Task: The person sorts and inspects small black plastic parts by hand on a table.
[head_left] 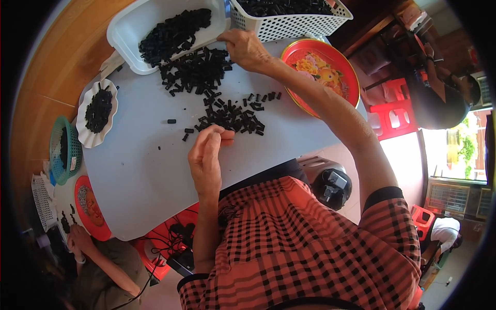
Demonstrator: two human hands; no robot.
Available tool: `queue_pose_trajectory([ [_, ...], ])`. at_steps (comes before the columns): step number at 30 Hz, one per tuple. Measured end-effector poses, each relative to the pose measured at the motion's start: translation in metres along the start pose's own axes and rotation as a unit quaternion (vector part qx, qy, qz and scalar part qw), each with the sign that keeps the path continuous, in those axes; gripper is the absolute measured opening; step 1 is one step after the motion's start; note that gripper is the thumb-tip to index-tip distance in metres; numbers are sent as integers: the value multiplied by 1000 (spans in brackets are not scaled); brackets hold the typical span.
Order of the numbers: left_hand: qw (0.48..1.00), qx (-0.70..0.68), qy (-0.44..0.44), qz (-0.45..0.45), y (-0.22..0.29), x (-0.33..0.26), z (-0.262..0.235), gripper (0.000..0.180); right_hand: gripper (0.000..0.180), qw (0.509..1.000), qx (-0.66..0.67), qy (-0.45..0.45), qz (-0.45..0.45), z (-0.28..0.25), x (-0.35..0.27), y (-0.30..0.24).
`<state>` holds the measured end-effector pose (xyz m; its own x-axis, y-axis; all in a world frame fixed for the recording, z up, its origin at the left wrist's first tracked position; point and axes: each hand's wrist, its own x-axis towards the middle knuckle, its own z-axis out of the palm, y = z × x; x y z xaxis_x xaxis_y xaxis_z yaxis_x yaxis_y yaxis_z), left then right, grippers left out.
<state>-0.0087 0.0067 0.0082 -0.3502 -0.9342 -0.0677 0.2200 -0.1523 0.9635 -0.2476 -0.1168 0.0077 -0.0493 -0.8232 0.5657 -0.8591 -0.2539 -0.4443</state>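
Small black cylindrical parts lie in a loose near pile (235,116) on the pale grey table (155,181). Just at its near edge is my left hand (206,155), fingers curled together; whatever is between them, if anything, is hidden. My right hand (248,51) reaches to the far side with bent, closed fingers, close to the corner of a white tub (122,39) and the front of a white perforated basket (294,28). What its fingertips hold cannot be made out. A denser heap of black parts (194,72) spreads between the tub and the near pile.
Black parts fill the tub, the basket and a white scalloped dish (83,124) at left. A red flowered tray (354,77) lies under my right forearm. At far left are a green basket (74,160), a red tray (98,227) and a co-worker's hands (80,240).
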Motion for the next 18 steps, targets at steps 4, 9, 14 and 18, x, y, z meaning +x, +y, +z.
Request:
queue_pose_trajectory([
  [4,1000,-2,-2,8,-3,1,-2,25,20,998,-9,-64,-20,-9,-2,6],
  [9,1000,-4,-9,0,-2,0,0,25,14,989,-46,-140,24,-8,4,-5],
  [14,1000,-9,-8,-10,-1,-1,0,24,19,975,-108,-191,43,-5,12,-14],
  [18,1000,4,-13,-15,1,0,1,24,19,972,-100,-209,40,-5,16,-6],
])
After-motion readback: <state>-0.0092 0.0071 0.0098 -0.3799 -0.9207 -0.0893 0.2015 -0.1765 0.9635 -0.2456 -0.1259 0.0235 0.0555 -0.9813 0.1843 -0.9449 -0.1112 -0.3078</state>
